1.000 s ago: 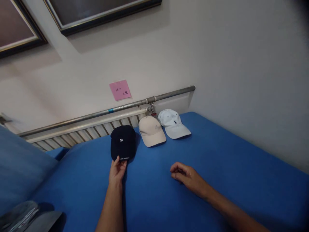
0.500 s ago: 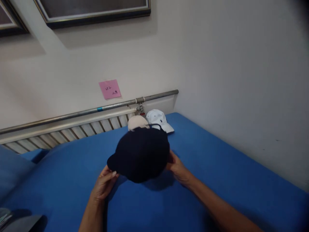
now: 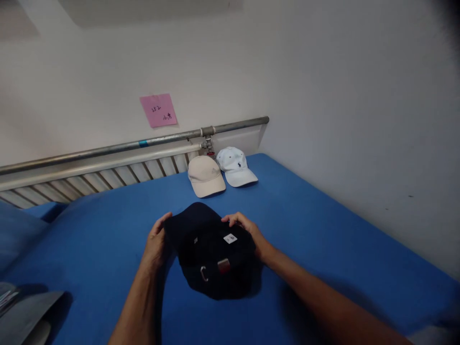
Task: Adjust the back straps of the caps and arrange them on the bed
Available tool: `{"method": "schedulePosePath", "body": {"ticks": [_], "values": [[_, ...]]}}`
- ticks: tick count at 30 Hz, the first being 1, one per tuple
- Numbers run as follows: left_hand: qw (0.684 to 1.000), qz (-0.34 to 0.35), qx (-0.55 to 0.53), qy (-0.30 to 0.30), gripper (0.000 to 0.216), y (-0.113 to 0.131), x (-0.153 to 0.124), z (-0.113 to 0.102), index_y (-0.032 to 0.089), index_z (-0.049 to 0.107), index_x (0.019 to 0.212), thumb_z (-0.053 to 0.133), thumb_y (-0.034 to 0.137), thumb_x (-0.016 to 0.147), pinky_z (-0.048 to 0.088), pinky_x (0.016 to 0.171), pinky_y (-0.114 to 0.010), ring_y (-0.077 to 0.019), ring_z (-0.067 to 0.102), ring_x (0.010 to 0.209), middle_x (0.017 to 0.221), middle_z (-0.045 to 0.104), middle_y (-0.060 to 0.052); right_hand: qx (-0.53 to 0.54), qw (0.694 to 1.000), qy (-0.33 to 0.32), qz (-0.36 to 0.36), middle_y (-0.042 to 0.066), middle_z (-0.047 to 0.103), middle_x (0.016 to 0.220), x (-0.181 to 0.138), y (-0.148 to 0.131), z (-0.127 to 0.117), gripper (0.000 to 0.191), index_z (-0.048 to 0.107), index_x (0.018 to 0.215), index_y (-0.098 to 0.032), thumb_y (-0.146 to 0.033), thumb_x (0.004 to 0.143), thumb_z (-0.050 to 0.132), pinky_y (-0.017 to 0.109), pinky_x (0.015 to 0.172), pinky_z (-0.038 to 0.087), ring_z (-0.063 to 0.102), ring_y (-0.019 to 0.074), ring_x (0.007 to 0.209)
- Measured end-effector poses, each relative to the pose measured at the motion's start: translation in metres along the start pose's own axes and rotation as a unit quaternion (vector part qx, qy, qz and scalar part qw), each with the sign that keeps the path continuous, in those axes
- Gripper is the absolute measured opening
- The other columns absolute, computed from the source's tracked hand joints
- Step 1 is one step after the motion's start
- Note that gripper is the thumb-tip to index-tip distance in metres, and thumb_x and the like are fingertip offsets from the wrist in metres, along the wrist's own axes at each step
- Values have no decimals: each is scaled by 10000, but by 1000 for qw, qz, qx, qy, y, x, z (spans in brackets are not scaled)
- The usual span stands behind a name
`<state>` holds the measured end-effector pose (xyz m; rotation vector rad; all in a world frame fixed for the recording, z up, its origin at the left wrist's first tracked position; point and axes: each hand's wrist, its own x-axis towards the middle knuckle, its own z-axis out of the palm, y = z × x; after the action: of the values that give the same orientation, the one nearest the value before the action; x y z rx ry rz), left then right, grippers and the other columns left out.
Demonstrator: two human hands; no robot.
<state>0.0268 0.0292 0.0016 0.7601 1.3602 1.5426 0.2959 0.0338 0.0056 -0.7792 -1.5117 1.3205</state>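
A dark navy baseball cap (image 3: 215, 282) is held over the blue bed, turned so its hollow inside faces me. Its brim points away to the upper left, and a white label and a metal strap buckle show. Along the brim's left edge, my left hand (image 3: 156, 242) grips with the fingers mostly behind it. My right hand (image 3: 249, 235) holds the right rim, fingertips curled over the sweatband. Beyond the dark cap, a beige cap (image 3: 205, 175) and a white cap (image 3: 235, 165) with a small dark emblem sit side by side, brims toward me.
The blue bedsheet (image 3: 118, 230) spreads beneath everything. A radiator (image 3: 104, 179) and a metal pipe (image 3: 172, 138) run along the back wall, below a pink note (image 3: 158, 110). A grey object (image 3: 34, 314) lies at the lower left. A wall borders the right side.
The navy cap has been turned over, from its crown facing me to its open inside. My right hand has shifted onto its rim. The view has tipped down, and the beige cap shows fully.
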Motion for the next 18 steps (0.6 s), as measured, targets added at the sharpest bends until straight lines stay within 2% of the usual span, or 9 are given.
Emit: {"method": "schedulePosePath", "body": {"ticks": [2, 4, 7, 9, 12, 14, 16, 18], "values": [[996, 66, 64, 21, 311, 6, -6, 2, 250, 690, 1064, 691, 254, 753, 453, 945, -343, -218, 619, 1045, 1087, 693, -52, -5, 999, 22, -23, 40, 618, 1063, 2, 6, -1, 221, 512, 805, -220, -320, 669, 655, 360, 871, 425, 571, 214, 985], [979, 154, 131, -11, 267, 15, -17, 4, 263, 703, 1066, 637, 297, 810, 349, 1065, -367, -241, 527, 1210, 1198, 660, -51, -13, 998, 44, -32, 45, 626, 1027, 5, 10, -3, 206, 506, 790, -217, -353, 694, 628, 362, 863, 422, 570, 216, 969], [939, 222, 204, -163, 255, 31, -37, 11, 247, 737, 1026, 620, 338, 818, 209, 1145, -411, -279, 479, 1259, 1143, 691, -55, -23, 998, 57, -26, 51, 629, 1007, 7, 11, -4, 197, 491, 773, -214, -353, 707, 615, 372, 875, 415, 570, 216, 963], [920, 206, 231, -240, 261, 38, -47, 14, 239, 760, 967, 722, 306, 718, 168, 1154, -429, -314, 464, 1263, 1053, 717, -64, -28, 998, 56, -18, 50, 627, 1016, 6, 9, -3, 193, 486, 778, -215, -337, 702, 615, 376, 887, 414, 571, 213, 968], [911, 136, 262, -289, 313, 41, -54, 15, 250, 768, 910, 805, 225, 600, 308, 1071, -416, -332, 492, 1211, 1018, 715, -68, -45, 997, 53, -14, 41, 625, 1027, 5, 6, -4, 192, 491, 789, -214, -302, 684, 625, 369, 883, 426, 576, 207, 973], [898, 107, 276, -325, 204, 42, -54, 13, 244, 758, 871, 764, 243, 667, 430, 905, -353, -275, 592, 1010, 938, 711, -53, -75, 996, 50, -7, 29, 628, 1025, 6, 5, -6, 189, 504, 795, -211, -279, 674, 632, 356, 858, 443, 582, 197, 949], [888, 91, 275, -356, 96, 42, -54, 11, 223, 732, 814, 705, 278, 740, 445, 732, -284, -191, 595, 773, 798, 680, -23, -107, 993, 50, 13, 13, 633, 973, 9, 5, -11, 196, 517, 795, -211, -265, 656, 644, 338, 811, 464, 590, 184, 889], [890, 76, 270, -361, 92, 43, -55, 12, 204, 695, 765, 680, 295, 762, 404, 632, -244, -144, 539, 663, 694, 624, 5, -132, 988, 71, 39, 1, 627, 857, 11, 4, -17, 198, 539, 822, -211, -260, 657, 638, 328, 744, 482, 593, 177, 802]]}}
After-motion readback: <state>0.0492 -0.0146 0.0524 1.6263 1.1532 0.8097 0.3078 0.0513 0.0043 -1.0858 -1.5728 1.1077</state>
